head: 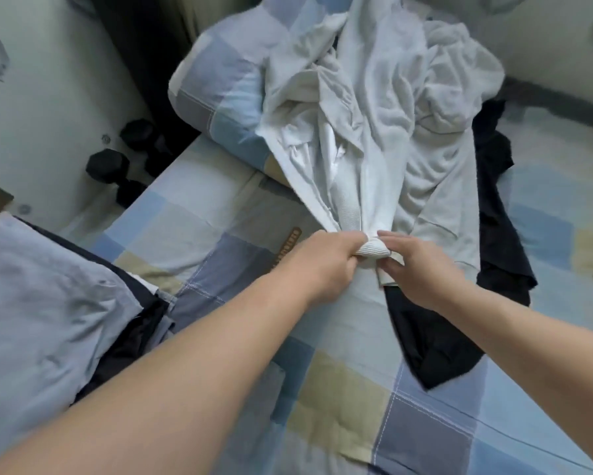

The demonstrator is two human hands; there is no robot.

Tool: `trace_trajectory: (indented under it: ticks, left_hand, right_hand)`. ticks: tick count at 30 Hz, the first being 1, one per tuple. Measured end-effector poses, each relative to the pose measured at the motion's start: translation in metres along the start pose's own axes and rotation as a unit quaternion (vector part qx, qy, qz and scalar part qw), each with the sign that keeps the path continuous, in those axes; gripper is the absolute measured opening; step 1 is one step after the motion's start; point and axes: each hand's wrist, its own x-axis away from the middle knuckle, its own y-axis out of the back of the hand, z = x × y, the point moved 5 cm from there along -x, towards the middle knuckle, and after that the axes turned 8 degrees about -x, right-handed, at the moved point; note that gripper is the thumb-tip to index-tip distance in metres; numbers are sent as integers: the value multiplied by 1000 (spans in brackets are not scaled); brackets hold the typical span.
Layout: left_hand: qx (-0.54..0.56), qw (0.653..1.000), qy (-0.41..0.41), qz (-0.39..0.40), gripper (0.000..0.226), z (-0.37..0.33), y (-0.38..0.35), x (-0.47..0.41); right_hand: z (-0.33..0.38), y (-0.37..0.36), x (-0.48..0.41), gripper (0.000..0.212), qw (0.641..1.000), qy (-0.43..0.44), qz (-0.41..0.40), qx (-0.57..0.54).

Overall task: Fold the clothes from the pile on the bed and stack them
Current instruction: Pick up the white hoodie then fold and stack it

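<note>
Two hands close together at mid-bed: left hand [325,262] curled tight round the bunched ribbed hem of a white garment [349,186], right hand [415,269] pinching the same hem just beside it. Stretched taut from that grip back to the rumpled white pile [442,80] against a checked pillow [219,87], over a black garment [432,337] on the patchwork bedsheet [356,406]. Off left, a stack [48,303] of grey-blue and dark clothes.
</note>
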Motion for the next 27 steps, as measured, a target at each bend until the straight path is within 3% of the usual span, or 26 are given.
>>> trace_trajectory:
  ticks: [3, 6, 14, 19, 24, 27]
  left_hand:
    - [46, 998, -20, -39, 12, -72, 70, 45]
    - [88, 989, -36, -112, 17, -147, 142, 94]
    - [150, 942, -52, -296, 11, -314, 238, 222]
    - [134, 935, -116, -308, 16, -403, 298, 266]
    - [94, 925, -161, -332, 26, -489, 349, 291]
    - [115, 910, -178, -356, 36, -536, 368, 298]
  right_hand:
    - [48, 75, 54, 19, 998, -22, -47, -43]
    - [97, 164, 120, 28, 990, -32, -96, -103]
    - [188, 347, 294, 34, 974, 50, -138, -172]
    - [214, 414, 377, 44, 954, 103, -181, -215]
    - [228, 472, 416, 70, 923, 135, -212, -291]
    - [233, 499, 442, 56, 903, 149, -253, -313]
